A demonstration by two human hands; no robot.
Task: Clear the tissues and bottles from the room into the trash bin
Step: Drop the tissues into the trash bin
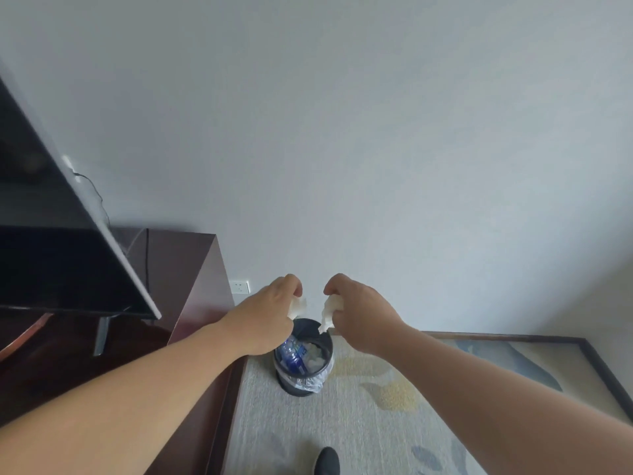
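Note:
A small black trash bin (323, 341) with a clear plastic liner stands on the carpet by the wall. Inside it lie a blue-labelled bottle (291, 354) and crumpled white tissues (314, 357). My left hand (270, 313) hovers over the bin's left rim, fingers closed on a white tissue (297, 306). My right hand (359, 311) is held above the bin's right rim, gripping another white tissue (329, 311) that hangs down toward the opening.
A dark wooden cabinet (191, 275) stands to the left of the bin, with a black TV screen (51, 234) on it. A wall socket (240, 286) sits behind the bin. The patterned carpet (376, 406) spreads right. My dark shoe (327, 461) shows at the bottom.

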